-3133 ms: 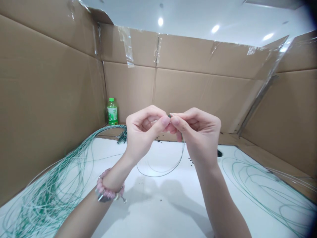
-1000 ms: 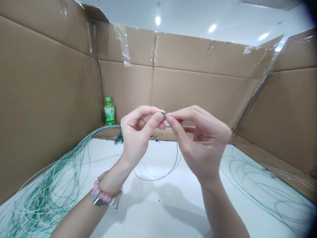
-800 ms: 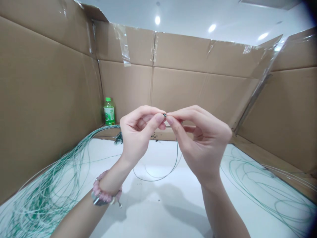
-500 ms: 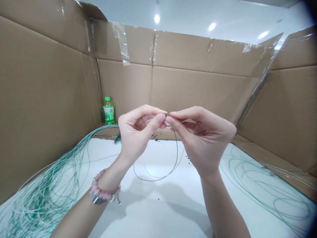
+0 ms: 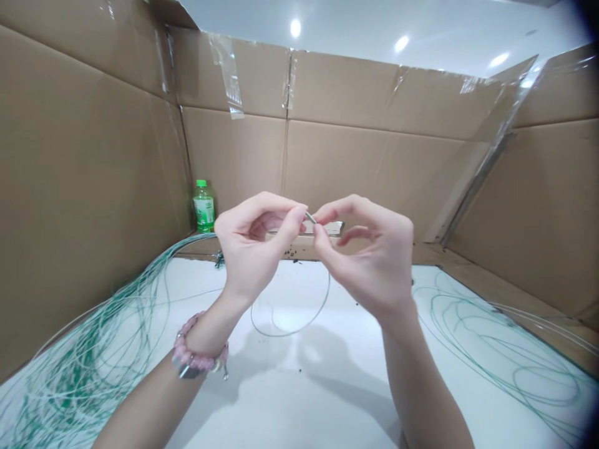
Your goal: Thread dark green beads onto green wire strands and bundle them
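My left hand [image 5: 253,246] pinches a thin wire end [image 5: 311,217] between thumb and index finger. From the other side, my right hand [image 5: 369,249] has its thumb and index fingertip on the same wire, its other fingers loosely curled. A short grey-green stretch of wire shows between the two pinches. Below the hands a thin wire loop [image 5: 294,335] hangs over the white table. The fingers hide where the loop joins the held end.
Tangled green and white wires [image 5: 88,355] cover the table's left side. More green loops [image 5: 505,349] lie at right. A green-capped bottle [image 5: 204,209] stands at back left, by the cardboard wall [image 5: 384,162]. Small black bits [image 5: 291,252] lie at the back edge.
My right hand has shifted left and its fingers have spread a little. A stretch of wire now shows between the fingertips, where a small dark piece was seen before.
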Demonstrator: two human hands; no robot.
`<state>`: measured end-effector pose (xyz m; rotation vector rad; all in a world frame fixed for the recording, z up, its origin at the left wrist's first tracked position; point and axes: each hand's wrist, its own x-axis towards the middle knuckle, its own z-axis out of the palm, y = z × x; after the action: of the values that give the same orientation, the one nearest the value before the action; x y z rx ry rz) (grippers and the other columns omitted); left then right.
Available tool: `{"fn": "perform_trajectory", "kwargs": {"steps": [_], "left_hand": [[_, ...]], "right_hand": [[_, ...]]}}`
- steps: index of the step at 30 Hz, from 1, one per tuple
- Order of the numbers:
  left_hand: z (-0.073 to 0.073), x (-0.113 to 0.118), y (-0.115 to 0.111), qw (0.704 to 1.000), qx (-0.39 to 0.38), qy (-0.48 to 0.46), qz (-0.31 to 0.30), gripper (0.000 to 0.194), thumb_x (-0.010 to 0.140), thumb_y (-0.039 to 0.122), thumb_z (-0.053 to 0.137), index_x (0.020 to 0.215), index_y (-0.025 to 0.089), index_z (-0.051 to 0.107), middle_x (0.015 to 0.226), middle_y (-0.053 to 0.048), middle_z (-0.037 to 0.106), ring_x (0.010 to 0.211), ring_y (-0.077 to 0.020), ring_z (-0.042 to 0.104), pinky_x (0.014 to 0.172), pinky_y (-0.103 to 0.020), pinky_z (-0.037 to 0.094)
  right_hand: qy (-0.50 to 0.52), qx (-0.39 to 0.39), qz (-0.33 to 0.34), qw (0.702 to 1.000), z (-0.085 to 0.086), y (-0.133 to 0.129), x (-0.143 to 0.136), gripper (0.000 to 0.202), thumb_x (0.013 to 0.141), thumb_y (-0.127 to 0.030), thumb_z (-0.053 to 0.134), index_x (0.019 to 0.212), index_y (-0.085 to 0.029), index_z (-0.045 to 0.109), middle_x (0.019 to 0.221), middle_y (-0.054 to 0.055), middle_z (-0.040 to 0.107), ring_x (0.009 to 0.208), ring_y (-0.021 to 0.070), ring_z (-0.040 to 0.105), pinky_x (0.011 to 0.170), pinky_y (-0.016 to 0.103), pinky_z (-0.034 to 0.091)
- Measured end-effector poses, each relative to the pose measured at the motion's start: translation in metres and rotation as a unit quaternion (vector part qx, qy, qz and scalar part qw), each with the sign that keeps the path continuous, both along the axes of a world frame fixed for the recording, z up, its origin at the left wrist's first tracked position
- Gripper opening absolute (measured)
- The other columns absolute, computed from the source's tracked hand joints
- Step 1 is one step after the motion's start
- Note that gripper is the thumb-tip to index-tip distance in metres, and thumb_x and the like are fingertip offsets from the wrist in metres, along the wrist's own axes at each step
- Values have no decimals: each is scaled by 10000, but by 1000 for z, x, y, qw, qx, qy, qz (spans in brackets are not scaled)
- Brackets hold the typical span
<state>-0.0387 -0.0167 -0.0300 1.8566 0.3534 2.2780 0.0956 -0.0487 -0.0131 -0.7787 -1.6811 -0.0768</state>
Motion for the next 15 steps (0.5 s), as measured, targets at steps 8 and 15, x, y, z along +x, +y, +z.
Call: {"fn": "perform_trajectory", "kwargs": {"steps": [8,15], "left_hand": [[-6,6,9,996,-68,52,-5,77,760,138,667,693,164,694,614,25,673,547,-68,623,521,-149,509],[-10,16,11,997,-66,36,-24,71,769,178,679,704,179,708,652,16,683,584,-71,626,552,-156,511]], "right_hand": [[-34,-182,82,979,13,4,34,153,746,-263,689,881,-197,721,863,24,721,777,144,676,611,213,573],[12,-151,163,975,5,16,24,82,782,-202,653,739,-159,708,713,11,701,711,125,670,595,208,541]]}}
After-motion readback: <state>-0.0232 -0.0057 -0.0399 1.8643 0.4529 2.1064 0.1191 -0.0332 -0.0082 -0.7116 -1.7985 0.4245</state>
